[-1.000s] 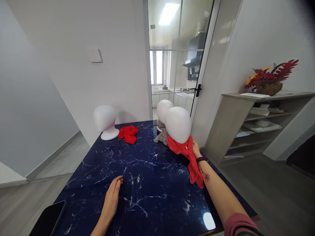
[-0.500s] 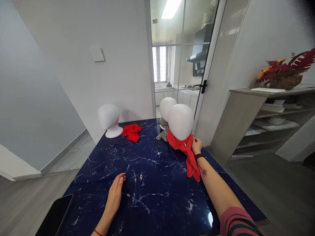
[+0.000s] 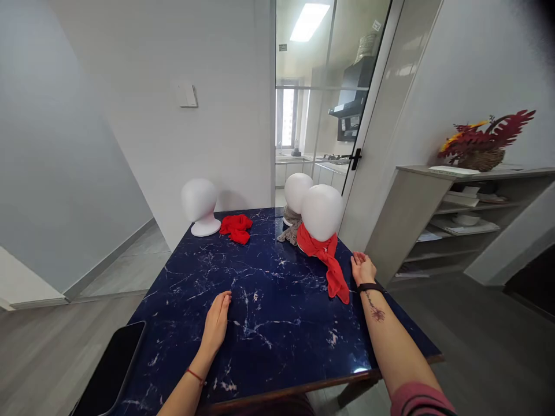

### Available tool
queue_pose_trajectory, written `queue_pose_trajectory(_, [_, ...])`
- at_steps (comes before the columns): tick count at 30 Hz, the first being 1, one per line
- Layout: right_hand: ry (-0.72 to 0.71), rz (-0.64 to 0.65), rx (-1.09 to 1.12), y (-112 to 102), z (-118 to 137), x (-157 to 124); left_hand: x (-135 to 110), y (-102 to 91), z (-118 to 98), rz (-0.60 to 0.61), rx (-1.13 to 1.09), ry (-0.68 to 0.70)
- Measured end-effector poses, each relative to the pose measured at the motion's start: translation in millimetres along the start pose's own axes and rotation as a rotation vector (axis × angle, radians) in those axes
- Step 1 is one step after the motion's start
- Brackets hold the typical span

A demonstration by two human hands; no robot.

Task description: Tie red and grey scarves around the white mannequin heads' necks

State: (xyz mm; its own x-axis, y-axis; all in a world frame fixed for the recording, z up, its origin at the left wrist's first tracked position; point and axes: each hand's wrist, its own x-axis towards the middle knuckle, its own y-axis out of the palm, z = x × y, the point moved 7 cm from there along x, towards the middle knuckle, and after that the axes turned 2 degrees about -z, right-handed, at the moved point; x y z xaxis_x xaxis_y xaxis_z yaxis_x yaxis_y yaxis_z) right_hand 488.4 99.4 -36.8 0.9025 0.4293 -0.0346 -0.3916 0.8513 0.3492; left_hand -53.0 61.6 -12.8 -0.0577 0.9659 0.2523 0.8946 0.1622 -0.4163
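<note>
My right hand point(image 3: 363, 269) is beside the front right foam head point(image 3: 321, 211), apart from it, with its fingers loosely extended and nothing in them. A red scarf point(image 3: 321, 252) is wrapped round that head's neck, its tail hanging forward onto the table. Behind it stands another white foam head point(image 3: 298, 192) with a grey lacy scarf point(image 3: 289, 231) at its neck. My left hand point(image 3: 217, 320) rests over the left middle of the table, fingers stretched out together, holding nothing. A third, bare foam head point(image 3: 199, 199) stands at the far left, next to a crumpled red scarf point(image 3: 236, 227).
The dark blue marbled table point(image 3: 277, 346) has a black phone point(image 3: 110, 370) at its left edge. Behind is a glass door point(image 3: 318, 115) with a black handle point(image 3: 356, 159). A grey shelf unit point(image 3: 416, 202) on the right carries a flower basket point(image 3: 481, 159).
My right hand has let go of the red scarf on the front head and moved right, away from it. My left hand stays empty over the table. The view has shifted slightly.
</note>
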Motion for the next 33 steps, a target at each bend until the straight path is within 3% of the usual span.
queue_pose_trajectory(3, [-0.105,-0.123,-0.063,-25.9,16.8,-28.2,-1.0,0.8,-0.3,0.017,0.009,0.042])
queue_pose_trajectory(5, [-0.194,-0.171,-0.126,-34.7,26.8,-61.5,-1.9,0.9,-1.6,0.025,0.015,0.062])
queue_pose_trajectory(7, [-0.342,-0.071,-0.272,-25.5,37.4,-107.4,-2.9,0.9,-4.1,0.032,0.029,0.080])
queue_pose_trajectory(8, [-0.445,0.067,-0.392,-11.3,41.5,-135.4,-3.3,0.9,-5.8,0.034,0.038,0.092])
queue_pose_trajectory(10, [-0.624,0.500,-0.579,27.8,37.6,-202.0,-4.0,0.8,-9.0,0.035,0.056,0.117])
queue_pose_trajectory(12, [-0.713,0.932,-0.656,59.4,22.8,-271.1,-4.5,0.4,-11.0,0.031,0.066,0.133])
queue_pose_trajectory(14, [-0.774,1.164,-0.694,78.3,10.3,-322.7,-4.7,-0.2,-11.5,0.025,0.070,0.138])
queue_pose_trajectory(16, [-0.837,1.233,-0.724,91.4,2.1,-352.7,-4.8,-1.0,-11.7,0.015,0.074,0.142])
queue_pose_trajectory(19, [-0.887,1.216,-0.756,104.5,-6.6,-367.4,-4.9,-1.1,-12.9,0.008,0.087,0.156])
queue_pose_trajectory(22, [-0.842,1.158,-0.745,109.1,-13.0,-360.2,-5.5,0.8,-14.7,0.008,0.102,0.175])
queue_pose_trajectory(26, [-0.768,1.108,-0.699,105.6,-16.3,-348.1,-6.8,4.7,-15.9,0.011,0.120,0.181])
queue_pose_trajectory(33, [-0.778,1.120,-0.713,100.6,-13.3,-352.1,-11.9,5.6,-20.5,-0.011,0.164,0.173])
